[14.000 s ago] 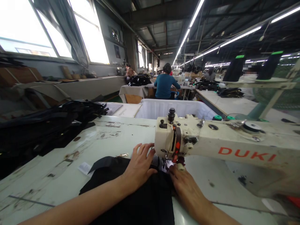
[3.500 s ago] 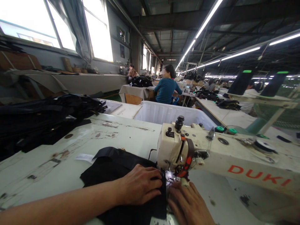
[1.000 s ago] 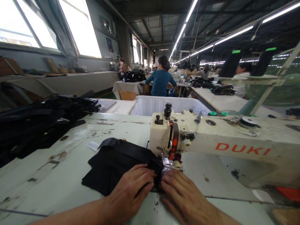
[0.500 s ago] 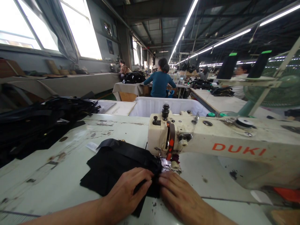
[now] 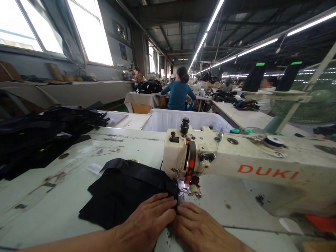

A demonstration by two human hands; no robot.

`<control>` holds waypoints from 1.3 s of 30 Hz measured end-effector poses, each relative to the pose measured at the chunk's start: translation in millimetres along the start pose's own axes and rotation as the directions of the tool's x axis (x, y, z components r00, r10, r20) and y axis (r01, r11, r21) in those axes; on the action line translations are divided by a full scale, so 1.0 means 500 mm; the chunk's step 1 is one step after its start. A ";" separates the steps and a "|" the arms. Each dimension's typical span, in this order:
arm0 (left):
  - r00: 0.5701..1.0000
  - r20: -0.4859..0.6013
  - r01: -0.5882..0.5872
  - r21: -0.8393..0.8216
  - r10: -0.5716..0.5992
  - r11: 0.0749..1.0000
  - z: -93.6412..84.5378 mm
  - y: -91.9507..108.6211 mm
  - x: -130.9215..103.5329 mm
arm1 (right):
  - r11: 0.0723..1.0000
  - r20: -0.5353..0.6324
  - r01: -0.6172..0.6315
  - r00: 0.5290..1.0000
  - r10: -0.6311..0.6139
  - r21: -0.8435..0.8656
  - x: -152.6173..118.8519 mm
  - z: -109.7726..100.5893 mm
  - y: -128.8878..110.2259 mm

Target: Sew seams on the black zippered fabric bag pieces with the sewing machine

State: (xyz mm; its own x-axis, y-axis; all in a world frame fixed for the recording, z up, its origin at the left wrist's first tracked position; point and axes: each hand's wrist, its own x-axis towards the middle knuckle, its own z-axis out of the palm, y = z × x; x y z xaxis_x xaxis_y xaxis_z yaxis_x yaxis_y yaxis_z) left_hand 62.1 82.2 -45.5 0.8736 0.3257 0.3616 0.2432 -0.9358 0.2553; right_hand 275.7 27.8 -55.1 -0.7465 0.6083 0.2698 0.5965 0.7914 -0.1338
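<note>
Black fabric pieces (image 5: pixel 118 192) lie on the sewing table, their right edge at the presser foot (image 5: pixel 185 189) of a sewing machine (image 5: pixel 262 168) marked DUKI. My left hand (image 5: pixel 149 218) rests on the near right part of the fabric, thumb and fingers closed on it. Just right of it, my right hand (image 5: pixel 196 224) has its fingers bent and together at the fabric's edge, below the presser foot. The two hands' fingertips nearly meet. What lies under the fingers is hidden. A lamp lights the spot around the needle.
A heap of black pieces (image 5: pixel 47 136) covers the table's left side. Behind the machine stands a white plastic bin (image 5: pixel 162 117). Two black thread cones (image 5: pixel 254 78) and a green fan (image 5: pixel 315 101) are at right. A person in a teal top (image 5: pixel 178 92) sits ahead.
The black fabric has shifted a little left and turned slightly. My left hand has slid right and closer to my right hand, which has moved slightly down. The view has shifted a little.
</note>
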 end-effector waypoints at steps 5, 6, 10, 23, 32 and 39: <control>1.000 -0.012 -0.006 -0.044 0.006 0.999 0.000 0.004 0.003 | 0.999 -0.061 0.021 0.998 -0.024 -0.046 -0.004 0.011 0.006; 1.000 -0.008 -0.007 -0.048 0.007 0.999 0.000 0.006 0.002 | 0.998 -0.063 0.027 0.998 -0.030 -0.051 -0.004 0.014 0.007; 0.997 -0.047 0.059 -0.049 -0.061 0.997 0.001 0.015 -0.010 | 0.999 -0.062 0.031 0.998 -0.033 -0.022 -0.001 0.018 0.008; 0.992 0.057 0.115 -0.058 -0.112 0.992 -0.009 0.020 -0.012 | 0.956 -0.063 -0.285 0.958 0.281 -0.063 -0.018 0.006 0.023; 0.992 0.055 0.127 -0.254 -0.117 0.959 0.002 0.000 -0.016 | 0.941 -0.161 -0.336 0.928 0.336 0.025 -0.021 0.000 0.014; 0.997 -0.037 0.061 -0.236 -0.072 0.970 0.014 -0.005 -0.023 | 0.972 0.000 -0.235 0.972 0.235 -0.003 -0.019 0.007 0.022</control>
State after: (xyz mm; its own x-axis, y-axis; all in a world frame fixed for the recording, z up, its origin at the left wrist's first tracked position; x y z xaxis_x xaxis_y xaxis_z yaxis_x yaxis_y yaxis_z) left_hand 54.6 79.7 -56.6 0.8379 0.3967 0.3749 0.1898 -0.8558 0.4812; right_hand 288.1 30.9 -62.5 -0.5852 0.7775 0.2303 0.7565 0.6257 -0.1902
